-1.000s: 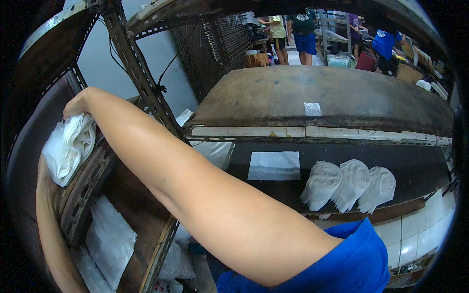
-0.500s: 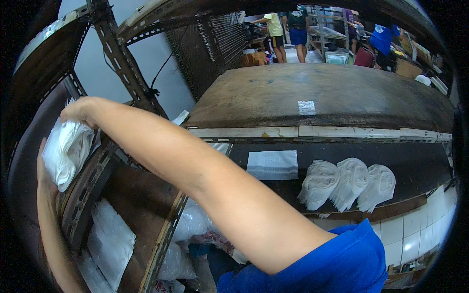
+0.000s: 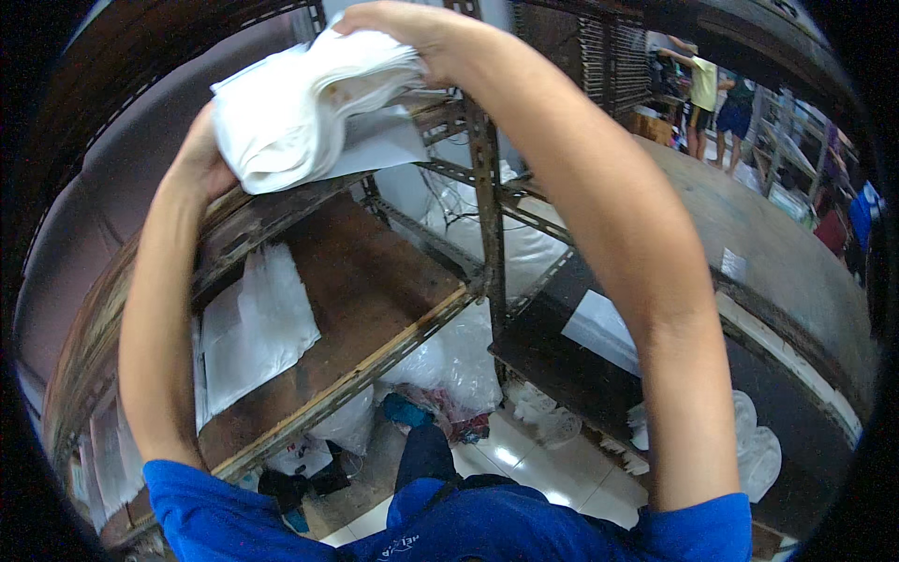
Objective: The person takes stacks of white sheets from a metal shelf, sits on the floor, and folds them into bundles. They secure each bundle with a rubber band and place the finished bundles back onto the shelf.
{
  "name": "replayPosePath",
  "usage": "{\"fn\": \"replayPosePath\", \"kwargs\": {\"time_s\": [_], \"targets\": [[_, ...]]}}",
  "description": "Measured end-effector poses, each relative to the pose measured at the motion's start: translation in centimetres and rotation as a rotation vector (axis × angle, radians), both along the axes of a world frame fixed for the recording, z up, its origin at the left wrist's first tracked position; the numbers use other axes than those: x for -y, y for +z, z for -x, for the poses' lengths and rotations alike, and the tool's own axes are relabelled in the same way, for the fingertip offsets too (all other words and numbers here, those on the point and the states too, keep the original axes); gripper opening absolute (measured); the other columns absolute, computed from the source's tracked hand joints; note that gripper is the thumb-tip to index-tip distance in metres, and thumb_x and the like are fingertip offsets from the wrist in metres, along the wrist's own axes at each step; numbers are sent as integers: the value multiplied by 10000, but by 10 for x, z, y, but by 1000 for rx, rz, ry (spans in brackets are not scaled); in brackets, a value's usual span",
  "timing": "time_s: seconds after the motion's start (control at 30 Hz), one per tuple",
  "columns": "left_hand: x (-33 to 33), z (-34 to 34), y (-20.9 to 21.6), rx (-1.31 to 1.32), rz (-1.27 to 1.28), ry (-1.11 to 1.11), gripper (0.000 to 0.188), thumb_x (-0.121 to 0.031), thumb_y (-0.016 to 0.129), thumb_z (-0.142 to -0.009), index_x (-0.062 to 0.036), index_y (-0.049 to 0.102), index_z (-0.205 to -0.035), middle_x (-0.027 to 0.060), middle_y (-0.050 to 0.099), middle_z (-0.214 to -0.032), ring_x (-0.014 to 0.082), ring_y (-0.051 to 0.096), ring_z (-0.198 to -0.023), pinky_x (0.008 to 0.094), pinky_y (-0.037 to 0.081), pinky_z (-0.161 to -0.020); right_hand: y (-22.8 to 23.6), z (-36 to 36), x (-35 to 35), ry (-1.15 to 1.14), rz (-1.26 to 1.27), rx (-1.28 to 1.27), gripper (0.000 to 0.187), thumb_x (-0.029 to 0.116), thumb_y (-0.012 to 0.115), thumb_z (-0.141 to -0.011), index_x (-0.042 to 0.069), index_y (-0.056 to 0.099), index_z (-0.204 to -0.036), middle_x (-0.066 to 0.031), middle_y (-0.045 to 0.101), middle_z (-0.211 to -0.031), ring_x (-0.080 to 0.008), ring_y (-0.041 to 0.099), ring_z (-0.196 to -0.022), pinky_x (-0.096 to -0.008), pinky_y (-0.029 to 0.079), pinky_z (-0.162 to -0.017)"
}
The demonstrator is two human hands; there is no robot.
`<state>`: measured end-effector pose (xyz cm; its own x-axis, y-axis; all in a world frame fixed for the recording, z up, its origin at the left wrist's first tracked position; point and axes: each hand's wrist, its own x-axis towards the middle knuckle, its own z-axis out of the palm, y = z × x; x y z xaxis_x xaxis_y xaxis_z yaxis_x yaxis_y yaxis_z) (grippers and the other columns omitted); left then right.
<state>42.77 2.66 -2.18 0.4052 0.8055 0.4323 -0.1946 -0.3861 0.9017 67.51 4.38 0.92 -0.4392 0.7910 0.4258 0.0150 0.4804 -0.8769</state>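
Raised over the upper left shelf, a folded bundle of thin white sheets is held between my two hands. My left hand grips its left side, with the fingers partly hidden behind it. Across its top right edge my right hand is closed, thumb side toward the layers. Just under the bundle a flat white paper lies at the shelf's edge. More folded white bundles rest on the dark lower shelf at right, partly hidden by my right forearm.
Flat white sheets lie on the brown lower shelf. A slotted metal post stands between the two racks. Clear plastic bags fill the floor gap below. Another white paper is on the right shelf. People stand far back.
The view has swung left, so the bundle now appears higher and nearer the middle. Both hands still hold it, and it has come away from the left rack's side.
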Motion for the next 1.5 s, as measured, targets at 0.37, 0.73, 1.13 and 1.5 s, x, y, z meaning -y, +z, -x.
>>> {"fn": "replayPosePath", "kwargs": {"time_s": [0.37, 0.73, 1.13, 1.5], "targets": [[21, -24, -19, -96, -20, 30, 357, -245, 446, -985, 39, 549, -1176, 117, 673, -1008, 173, 693, -816, 313, 603, -727, -35, 10, 63, -275, 77, -12, 380, 299, 533, -848, 34, 599, -1111, -135, 664, -1027, -217, 655, -839, -388, 517, -732], [13, -27, -23, -111, 26, 99, 360, -263, 436, -992, 20, 549, -1183, 89, 664, -1019, 138, 674, -833, 302, 589, -716, -64, -1, 58, -183, 204, -172, 429, 335, 485, -873, 29, 547, -1166, -160, 638, -1104, -253, 634, -959, -416, 510, -827], [52, -60, -35, 209, 59, -262, 385, -239, 419, -990, 52, 513, -1224, 168, 633, -1140, 234, 664, -970, 383, 565, -843, -67, -9, 103, -382, -189, -237, 524, 240, 563, -832, -80, 458, -1232, -216, 609, -1030, -259, 643, -886, -400, 542, -739], [151, -132, -233, 484, 294, -218, 452, -344, 363, -974, -21, 504, -1257, 149, 577, -1192, 242, 580, -1095, 391, 493, -922, -218, -49, 254, -817, -423, 81, 699, 318, 593, -786, -71, 406, -1335, -329, 528, -1199, -409, 538, -1116, -434, 421, -956]]}}
